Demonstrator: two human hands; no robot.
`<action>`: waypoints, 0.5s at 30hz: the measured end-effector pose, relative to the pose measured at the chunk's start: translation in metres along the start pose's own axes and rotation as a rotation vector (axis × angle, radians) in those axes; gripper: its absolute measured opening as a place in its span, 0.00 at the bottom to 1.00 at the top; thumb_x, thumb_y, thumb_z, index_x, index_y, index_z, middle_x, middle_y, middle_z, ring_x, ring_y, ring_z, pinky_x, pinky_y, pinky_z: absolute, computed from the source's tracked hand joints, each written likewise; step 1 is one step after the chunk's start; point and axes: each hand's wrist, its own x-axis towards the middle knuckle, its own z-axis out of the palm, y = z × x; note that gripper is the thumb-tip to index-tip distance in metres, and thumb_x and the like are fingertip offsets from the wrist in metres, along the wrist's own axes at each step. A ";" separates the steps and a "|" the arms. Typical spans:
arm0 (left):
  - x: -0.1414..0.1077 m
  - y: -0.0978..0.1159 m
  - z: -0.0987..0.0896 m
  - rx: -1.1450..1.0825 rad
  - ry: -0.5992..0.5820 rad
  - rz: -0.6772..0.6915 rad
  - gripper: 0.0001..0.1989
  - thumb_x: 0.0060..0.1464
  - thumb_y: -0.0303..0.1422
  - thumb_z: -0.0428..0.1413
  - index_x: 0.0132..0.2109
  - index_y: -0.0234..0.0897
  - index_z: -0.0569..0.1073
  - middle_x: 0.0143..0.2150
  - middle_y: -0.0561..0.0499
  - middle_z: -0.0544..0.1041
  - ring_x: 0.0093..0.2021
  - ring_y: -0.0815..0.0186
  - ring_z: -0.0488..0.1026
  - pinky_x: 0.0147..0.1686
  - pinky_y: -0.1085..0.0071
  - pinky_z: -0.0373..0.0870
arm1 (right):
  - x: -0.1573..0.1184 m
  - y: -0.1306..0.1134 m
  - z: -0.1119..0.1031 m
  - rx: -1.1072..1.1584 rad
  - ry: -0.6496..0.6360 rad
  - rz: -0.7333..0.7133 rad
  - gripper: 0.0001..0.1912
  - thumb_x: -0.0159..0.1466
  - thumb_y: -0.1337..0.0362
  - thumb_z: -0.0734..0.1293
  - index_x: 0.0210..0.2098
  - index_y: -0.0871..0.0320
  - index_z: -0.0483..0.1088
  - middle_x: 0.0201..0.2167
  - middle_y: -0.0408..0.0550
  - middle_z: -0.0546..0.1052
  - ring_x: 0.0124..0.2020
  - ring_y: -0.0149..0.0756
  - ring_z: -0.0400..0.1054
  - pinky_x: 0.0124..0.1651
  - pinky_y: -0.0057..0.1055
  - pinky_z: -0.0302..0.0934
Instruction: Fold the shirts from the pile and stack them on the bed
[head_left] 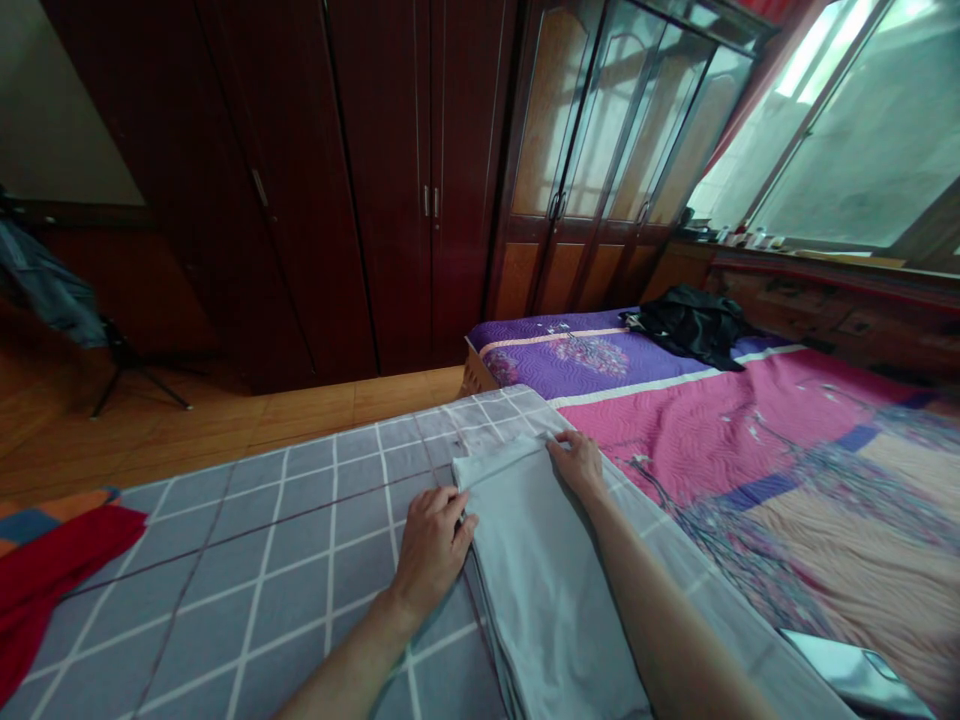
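- My left hand (433, 538) is resting at the left edge of the cloth (551, 580), its fingers bending and its thumb lying against that edge; I cannot tell whether it is pinching the fabric or only touching it
- My right hand (581, 465) is reaching farther forward, its fingers curling at the far right corner of the cloth; I cannot tell how firmly it is gripping there
- The cloth, pale grey and folded into a long strip, is lying between my two hands and running back from them toward me, its layers showing along the edge below my left hand
- The sheet (300, 570), grey with white lines, is spreading under both hands and far out to the left of my left hand
- Some red fabric (67, 565) is lying on the sheet, well to the left of my left hand
- The quilt (675, 425), purple, pink and beige, is stretching out to the right of my right hand
- A phone (847, 668) is lying to the right of my right forearm, nearer to me than my right hand
- A black garment (690, 325) is lying crumpled on the quilt, beyond my right hand and to its right
- The wardrobe (390, 180) is standing well beyond both hands
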 end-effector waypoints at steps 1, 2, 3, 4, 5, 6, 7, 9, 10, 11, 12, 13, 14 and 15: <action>-0.001 0.001 0.000 0.031 0.008 -0.002 0.12 0.58 0.34 0.52 0.48 0.38 0.73 0.45 0.47 0.73 0.48 0.58 0.69 0.51 0.56 0.64 | -0.001 -0.001 0.000 -0.006 0.006 -0.009 0.15 0.61 0.57 0.62 0.40 0.60 0.73 0.40 0.53 0.76 0.45 0.44 0.66 0.49 0.36 0.55; -0.002 0.002 0.001 0.057 0.025 -0.001 0.13 0.57 0.33 0.53 0.49 0.38 0.73 0.47 0.46 0.72 0.49 0.57 0.68 0.52 0.56 0.64 | -0.002 -0.003 -0.001 -0.012 0.013 -0.019 0.15 0.61 0.58 0.61 0.41 0.61 0.73 0.40 0.54 0.76 0.46 0.45 0.65 0.50 0.36 0.54; -0.003 0.002 0.002 0.079 0.048 0.006 0.14 0.56 0.33 0.54 0.50 0.38 0.72 0.49 0.46 0.71 0.51 0.56 0.67 0.53 0.55 0.63 | -0.003 -0.005 -0.002 -0.019 0.021 -0.031 0.16 0.61 0.58 0.61 0.43 0.61 0.72 0.42 0.55 0.75 0.46 0.45 0.65 0.51 0.37 0.54; -0.003 0.002 0.002 0.096 0.069 0.023 0.16 0.56 0.32 0.54 0.52 0.39 0.71 0.52 0.45 0.69 0.54 0.55 0.65 0.55 0.54 0.62 | -0.004 -0.008 -0.004 -0.026 0.028 -0.046 0.17 0.62 0.58 0.62 0.45 0.62 0.71 0.43 0.55 0.74 0.48 0.45 0.64 0.52 0.37 0.53; -0.004 0.003 0.003 0.108 0.077 0.050 0.18 0.56 0.32 0.54 0.54 0.40 0.69 0.55 0.45 0.67 0.57 0.55 0.63 0.57 0.53 0.59 | -0.005 -0.011 -0.005 -0.032 0.034 -0.066 0.20 0.62 0.57 0.62 0.48 0.62 0.69 0.46 0.55 0.73 0.49 0.46 0.62 0.53 0.38 0.52; -0.005 0.003 0.003 0.117 0.063 0.088 0.20 0.56 0.32 0.54 0.56 0.40 0.67 0.58 0.45 0.66 0.60 0.54 0.61 0.60 0.51 0.56 | -0.007 -0.014 -0.006 -0.040 0.036 -0.088 0.22 0.62 0.55 0.62 0.51 0.62 0.67 0.48 0.55 0.72 0.51 0.46 0.61 0.54 0.38 0.51; -0.005 0.003 0.004 0.124 0.025 0.126 0.21 0.57 0.32 0.53 0.58 0.41 0.65 0.61 0.45 0.64 0.62 0.54 0.58 0.61 0.50 0.52 | -0.009 -0.017 -0.007 -0.050 0.033 -0.108 0.24 0.62 0.54 0.63 0.53 0.62 0.66 0.50 0.56 0.70 0.53 0.47 0.59 0.55 0.39 0.49; -0.005 0.004 0.004 0.137 -0.093 0.166 0.24 0.59 0.36 0.52 0.61 0.39 0.62 0.64 0.44 0.61 0.65 0.54 0.54 0.63 0.48 0.48 | -0.011 -0.019 -0.008 -0.073 0.013 -0.129 0.26 0.61 0.50 0.63 0.52 0.61 0.66 0.51 0.56 0.70 0.54 0.49 0.58 0.55 0.41 0.49; -0.005 0.004 0.003 0.145 -0.154 0.163 0.25 0.60 0.39 0.50 0.62 0.38 0.61 0.65 0.44 0.60 0.66 0.54 0.52 0.63 0.48 0.47 | -0.012 -0.019 -0.009 -0.087 0.002 -0.124 0.26 0.62 0.49 0.62 0.51 0.62 0.67 0.50 0.58 0.70 0.53 0.51 0.59 0.55 0.42 0.49; -0.005 0.005 0.003 0.154 -0.204 0.149 0.26 0.61 0.41 0.49 0.63 0.37 0.60 0.65 0.43 0.59 0.66 0.54 0.51 0.64 0.48 0.47 | -0.012 -0.018 -0.009 -0.100 -0.005 -0.110 0.26 0.62 0.49 0.62 0.50 0.64 0.67 0.49 0.60 0.70 0.53 0.52 0.59 0.54 0.43 0.50; -0.004 0.005 0.002 0.162 -0.237 0.130 0.27 0.61 0.43 0.48 0.63 0.36 0.60 0.66 0.43 0.58 0.67 0.54 0.50 0.64 0.48 0.46 | -0.012 -0.017 -0.011 -0.111 -0.007 -0.094 0.26 0.63 0.50 0.61 0.50 0.65 0.67 0.49 0.62 0.70 0.52 0.53 0.60 0.54 0.44 0.50; -0.004 0.005 0.002 0.166 -0.257 0.116 0.27 0.62 0.44 0.47 0.64 0.35 0.59 0.66 0.43 0.57 0.67 0.54 0.49 0.64 0.48 0.46 | -0.011 -0.015 -0.012 -0.119 -0.006 -0.079 0.26 0.64 0.51 0.60 0.52 0.67 0.66 0.50 0.63 0.69 0.52 0.53 0.60 0.54 0.45 0.50; -0.004 0.005 0.002 0.165 -0.266 0.110 0.28 0.62 0.44 0.45 0.65 0.35 0.57 0.67 0.43 0.55 0.67 0.54 0.48 0.64 0.48 0.45 | -0.010 -0.014 -0.013 -0.125 -0.005 -0.071 0.27 0.65 0.52 0.59 0.54 0.68 0.64 0.52 0.65 0.68 0.54 0.54 0.59 0.55 0.45 0.49; -0.004 0.005 0.002 0.159 -0.268 0.111 0.29 0.63 0.45 0.44 0.66 0.36 0.55 0.68 0.44 0.53 0.68 0.54 0.46 0.64 0.49 0.44 | -0.010 -0.015 -0.014 -0.127 -0.006 -0.072 0.28 0.65 0.53 0.59 0.56 0.68 0.61 0.54 0.66 0.66 0.56 0.54 0.57 0.56 0.45 0.48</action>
